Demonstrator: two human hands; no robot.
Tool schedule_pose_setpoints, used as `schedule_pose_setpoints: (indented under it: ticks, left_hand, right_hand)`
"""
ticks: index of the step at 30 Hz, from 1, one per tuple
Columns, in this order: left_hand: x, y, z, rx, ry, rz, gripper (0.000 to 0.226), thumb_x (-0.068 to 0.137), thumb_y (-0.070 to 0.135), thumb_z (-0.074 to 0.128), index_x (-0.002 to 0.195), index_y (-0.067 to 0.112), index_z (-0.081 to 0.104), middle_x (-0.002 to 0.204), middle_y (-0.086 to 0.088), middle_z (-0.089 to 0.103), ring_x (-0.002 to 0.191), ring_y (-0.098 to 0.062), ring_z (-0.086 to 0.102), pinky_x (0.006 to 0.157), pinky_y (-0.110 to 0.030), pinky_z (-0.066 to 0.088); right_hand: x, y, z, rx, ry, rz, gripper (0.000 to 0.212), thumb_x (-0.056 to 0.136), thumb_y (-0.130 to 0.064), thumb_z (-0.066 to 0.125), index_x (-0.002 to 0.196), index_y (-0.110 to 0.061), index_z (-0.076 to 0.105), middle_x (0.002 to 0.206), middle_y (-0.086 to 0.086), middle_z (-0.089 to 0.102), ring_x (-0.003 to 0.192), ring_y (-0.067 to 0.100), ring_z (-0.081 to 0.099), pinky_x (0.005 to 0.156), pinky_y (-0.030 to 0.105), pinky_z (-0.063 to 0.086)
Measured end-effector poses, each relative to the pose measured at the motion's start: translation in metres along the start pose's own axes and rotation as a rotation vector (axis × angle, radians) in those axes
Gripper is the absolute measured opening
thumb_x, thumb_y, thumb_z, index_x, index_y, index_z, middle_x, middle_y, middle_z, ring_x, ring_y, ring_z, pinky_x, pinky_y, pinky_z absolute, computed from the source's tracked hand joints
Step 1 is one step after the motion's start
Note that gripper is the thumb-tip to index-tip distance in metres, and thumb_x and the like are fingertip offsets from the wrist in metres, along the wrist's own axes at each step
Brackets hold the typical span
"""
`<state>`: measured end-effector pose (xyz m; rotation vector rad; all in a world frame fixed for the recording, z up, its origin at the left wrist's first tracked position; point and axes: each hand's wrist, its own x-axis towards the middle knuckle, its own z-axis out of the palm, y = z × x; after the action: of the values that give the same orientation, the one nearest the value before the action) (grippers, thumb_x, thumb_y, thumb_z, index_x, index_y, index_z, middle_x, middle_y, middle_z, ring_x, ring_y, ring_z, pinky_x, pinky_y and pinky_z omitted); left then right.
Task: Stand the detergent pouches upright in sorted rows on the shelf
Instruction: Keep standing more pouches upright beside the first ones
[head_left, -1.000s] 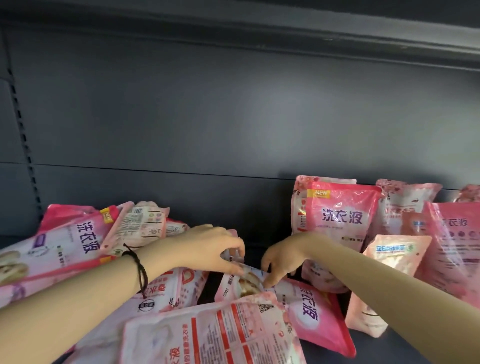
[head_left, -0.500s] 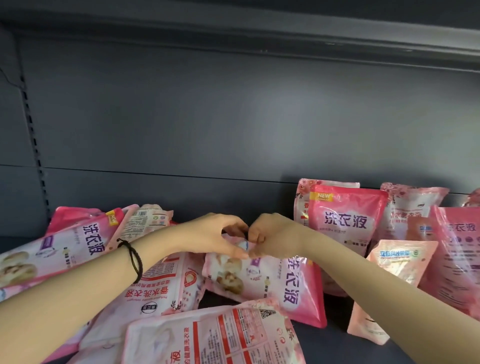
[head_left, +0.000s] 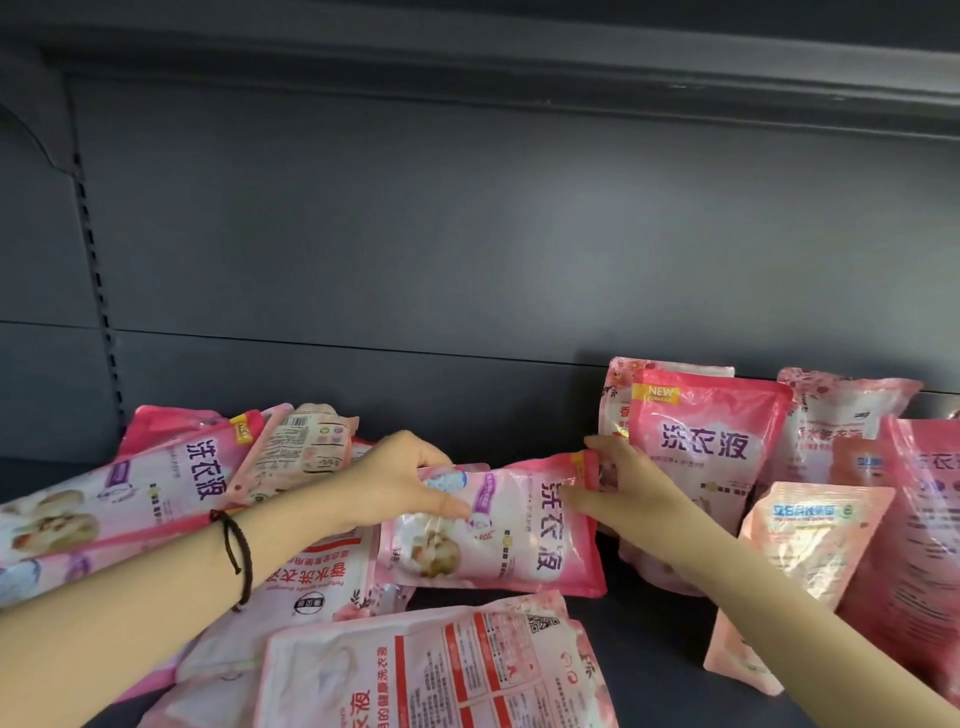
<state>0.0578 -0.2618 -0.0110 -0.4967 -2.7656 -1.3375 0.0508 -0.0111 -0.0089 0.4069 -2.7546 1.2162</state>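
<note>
Our left hand (head_left: 400, 483) and right hand (head_left: 623, 493), pinched together half a second ago, now spread to opposite ends of the pink pouch (head_left: 514, 530), each gripping an edge, pouch held sideways at the middle of the shelf (head_left: 654, 639), reading 洗衣液, upright pouch (head_left: 706, 457) just right marked NEW

Dark grey shelf (head_left: 654, 639) is carrying pink detergent pouches. Left of the fingers (head_left: 426, 457) of the left hand (head_left: 400, 483), a heap of pouches (head_left: 130, 493) is lying flat, overlapping. Below the held pouch (head_left: 509, 530), a back-up pouch (head_left: 431, 670) is lying flat. Right of the fingers (head_left: 608, 452) of the right hand (head_left: 623, 493), upright pouches (head_left: 706, 457) are standing by the back panel (head_left: 467, 260); a paler pouch (head_left: 800, 561) is leaning in front.
</note>
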Motion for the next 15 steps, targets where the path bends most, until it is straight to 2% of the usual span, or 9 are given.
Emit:
schedule_pose_setpoints:
  ticks: [1, 2, 5, 8, 10, 13, 15]
  left_hand:
    - [-0.002, 0.002, -0.001, -0.027, 0.032, 0.012, 0.021, 0.072, 0.020, 0.083, 0.057, 0.022, 0.068, 0.057, 0.006, 0.062, 0.056, -0.005, 0.059, 0.056, -0.022, 0.045]
    - [-0.004, 0.003, -0.002, -0.063, 0.072, 0.019, 0.019, 0.072, 0.017, 0.082, 0.059, 0.022, 0.070, 0.058, 0.005, 0.065, 0.057, -0.004, 0.061, 0.056, -0.018, 0.046]
    - [-0.009, 0.006, -0.005, -0.213, 0.217, 0.016, 0.009, 0.072, 0.011, 0.080, 0.076, 0.006, 0.073, 0.073, -0.006, 0.074, 0.068, -0.013, 0.071, 0.057, -0.020, 0.052]
    - [-0.012, 0.009, -0.005, -0.398, 0.314, -0.007, 0.011, 0.072, 0.007, 0.078, 0.081, 0.009, 0.072, 0.078, -0.007, 0.075, 0.071, -0.018, 0.072, 0.058, -0.026, 0.057]
    - [-0.014, 0.011, -0.003, -0.538, 0.369, -0.033, 0.017, 0.071, 0.010, 0.078, 0.086, 0.008, 0.071, 0.083, -0.009, 0.076, 0.076, -0.022, 0.073, 0.062, -0.030, 0.060]
    - [-0.019, 0.016, 0.004, -0.768, 0.383, -0.073, 0.019, 0.076, 0.012, 0.074, 0.094, 0.006, 0.070, 0.089, -0.013, 0.075, 0.078, -0.027, 0.073, 0.066, -0.035, 0.061]
    - [-0.022, 0.018, 0.008, -0.872, 0.371, -0.080, 0.024, 0.076, 0.013, 0.073, 0.098, 0.005, 0.069, 0.093, -0.014, 0.075, 0.081, -0.027, 0.073, 0.068, -0.036, 0.061]
  right_hand:
    - [0.000, 0.002, 0.002, 0.202, -0.007, 0.074, 0.067, 0.085, -0.024, 0.070, 0.141, -0.021, 0.034, 0.129, -0.003, 0.050, 0.114, 0.016, 0.053, 0.082, 0.029, 0.053]
    - [0.000, 0.004, 0.005, 0.381, -0.016, 0.148, 0.070, 0.082, -0.025, 0.072, 0.140, -0.022, 0.033, 0.126, -0.003, 0.052, 0.111, 0.016, 0.055, 0.083, 0.032, 0.053]
    - [0.001, 0.008, 0.010, 0.651, -0.052, 0.263, 0.082, 0.064, -0.039, 0.079, 0.135, -0.019, 0.043, 0.120, 0.001, 0.064, 0.110, 0.021, 0.061, 0.099, 0.045, 0.047]
    - [0.002, -0.001, 0.012, 1.150, -0.052, 0.317, 0.062, 0.066, -0.023, 0.077, 0.122, -0.014, 0.053, 0.104, 0.008, 0.074, 0.103, 0.027, 0.067, 0.093, 0.046, 0.051]
    - [0.001, -0.012, 0.014, 1.396, -0.037, 0.290, 0.051, 0.073, -0.015, 0.073, 0.120, -0.013, 0.055, 0.105, 0.011, 0.073, 0.103, 0.028, 0.068, 0.090, 0.044, 0.052]
    - [-0.004, -0.029, 0.027, 1.397, -0.178, 0.169, 0.043, 0.080, -0.019, 0.067, 0.122, -0.012, 0.059, 0.114, 0.011, 0.070, 0.109, 0.028, 0.066, 0.097, 0.044, 0.048]
    - [-0.005, -0.038, 0.034, 1.352, -0.202, 0.117, 0.032, 0.087, -0.019, 0.060, 0.119, -0.014, 0.062, 0.115, 0.010, 0.070, 0.109, 0.028, 0.066, 0.098, 0.046, 0.048]
